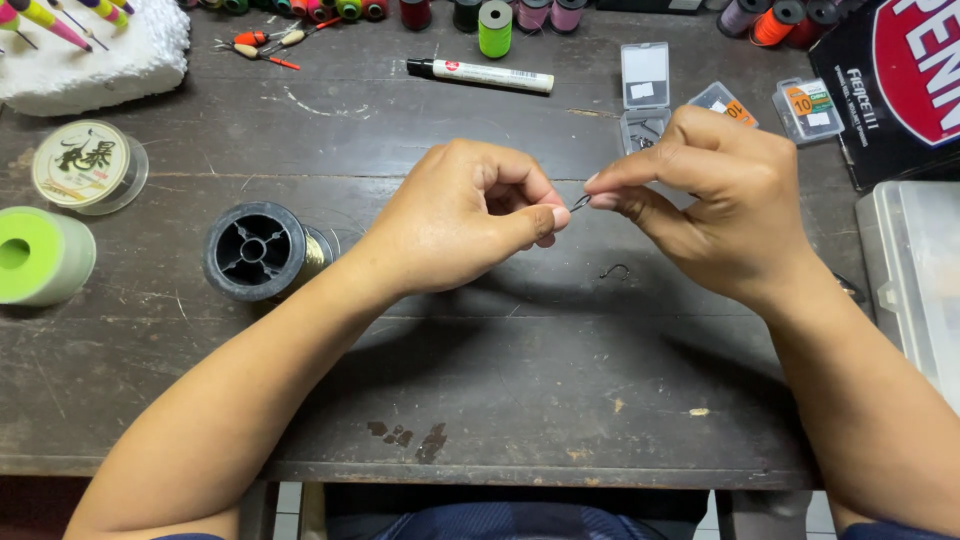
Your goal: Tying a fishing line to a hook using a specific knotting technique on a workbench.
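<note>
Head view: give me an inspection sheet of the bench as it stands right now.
Surface: dark wooden table, scratched and stained.
Job's things: small fish hook pinched between both hands; second hook lying below them; black line spool beside the left forearm.
Clutter: white marker, green spool, round line spool, open clear hook box, small hook packets, thread spools along the far edge, foam block with floats.
Grippers: left hand and right hand both closed on the hook.
Cables: nothing seen.
Surroundings: clear plastic case, dark box at right.
</note>
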